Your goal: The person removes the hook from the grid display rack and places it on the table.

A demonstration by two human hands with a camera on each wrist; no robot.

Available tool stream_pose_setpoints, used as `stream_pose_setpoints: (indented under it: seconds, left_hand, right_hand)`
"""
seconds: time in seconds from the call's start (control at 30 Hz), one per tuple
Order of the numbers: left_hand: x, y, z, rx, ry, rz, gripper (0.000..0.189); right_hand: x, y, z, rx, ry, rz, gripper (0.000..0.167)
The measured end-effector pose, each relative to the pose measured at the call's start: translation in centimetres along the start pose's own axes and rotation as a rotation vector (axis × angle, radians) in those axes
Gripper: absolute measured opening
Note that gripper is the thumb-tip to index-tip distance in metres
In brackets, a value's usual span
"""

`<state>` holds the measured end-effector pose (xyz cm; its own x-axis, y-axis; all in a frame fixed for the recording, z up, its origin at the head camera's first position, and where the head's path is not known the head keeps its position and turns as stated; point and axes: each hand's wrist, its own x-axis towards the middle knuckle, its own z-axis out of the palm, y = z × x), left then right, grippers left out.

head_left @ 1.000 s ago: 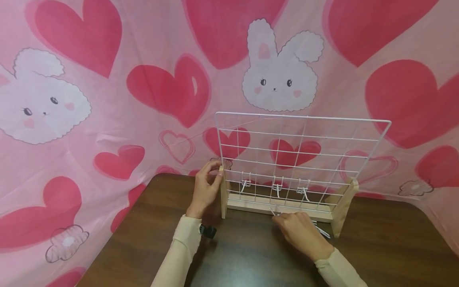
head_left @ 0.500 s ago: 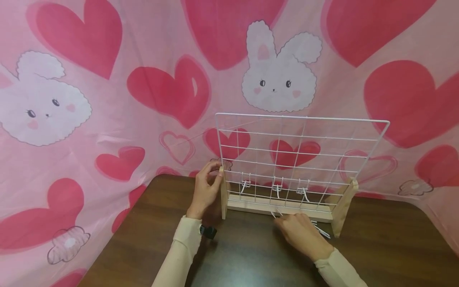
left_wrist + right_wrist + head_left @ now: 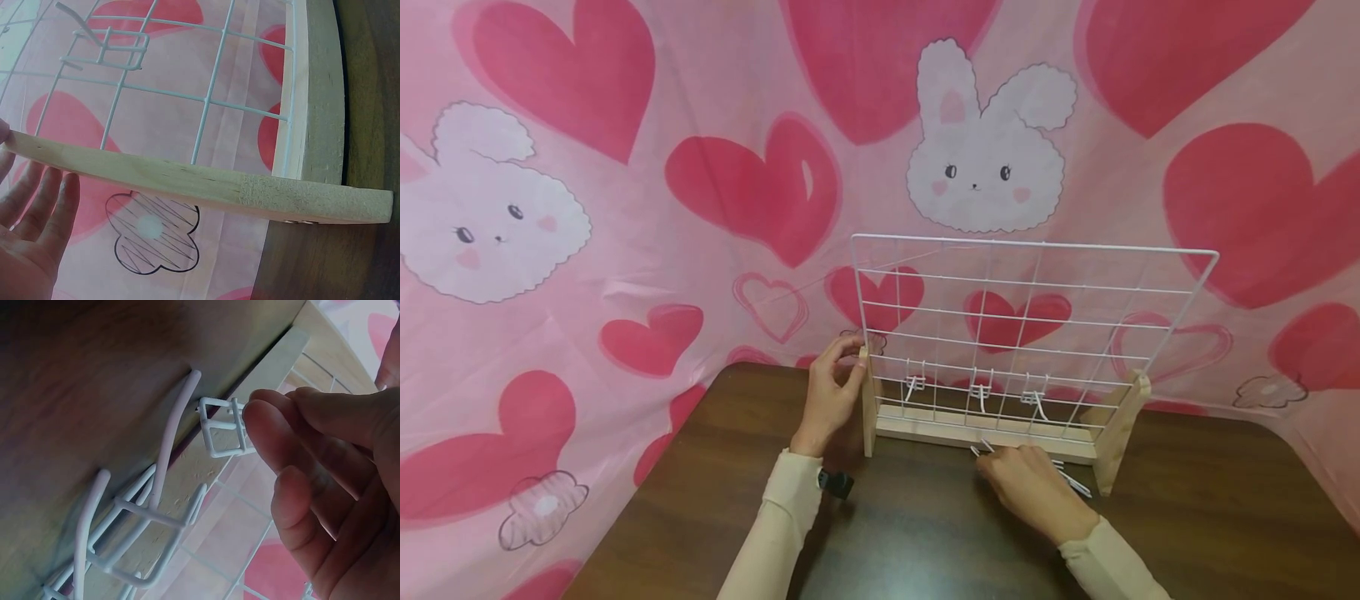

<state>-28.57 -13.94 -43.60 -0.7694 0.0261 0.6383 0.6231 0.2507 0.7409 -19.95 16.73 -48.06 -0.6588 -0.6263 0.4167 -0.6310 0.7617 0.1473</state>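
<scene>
A white wire grid panel stands upright between light wooden side pieces joined by a wooden crossbar. My left hand grips the left wooden side piece near its top, thumb on one side and fingers on the other. Low in front of the crossbar, my right hand pinches a white wire hook between thumb and fingers. Its square wire back shows in the right wrist view; the rest is hidden by the fingers. Other white wire hooks lie on the table beside the right hand, partly covered in the head view.
Three white hooks hang in a row on the grid's lower wires, among them a left hook and a right hook. The right wooden side piece stands beyond my right hand. Behind the dark wooden table hangs a pink cloth with hearts and rabbits.
My right hand has shifted slightly to the right, and the hook tips in it have moved right and a little down. The left hand stays on the side piece.
</scene>
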Motion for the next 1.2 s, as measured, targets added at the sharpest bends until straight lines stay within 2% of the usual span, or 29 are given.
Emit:
stream_pose_setpoints:
  seconds: [0.57, 0.8, 1.2]
  left_hand:
    - [-0.12, -0.13, 0.03, 0.002, 0.000, -0.011, 0.027]
    - [-0.07, -0.23, 0.12, -0.007, 0.009, 0.003, 0.027]
    - [-0.12, 0.13, 0.00, 0.000, 0.000, -0.009, 0.027]
  right_hand:
    - [-0.36, -0.29, 0.40, 0.035, -0.061, 0.014, 0.024]
    - [-0.37, -0.30, 0.70, 0.034, -0.070, 0.014, 0.023]
    - [-0.45, -0.34, 0.71, 0.042, -0.066, 0.016, 0.026]
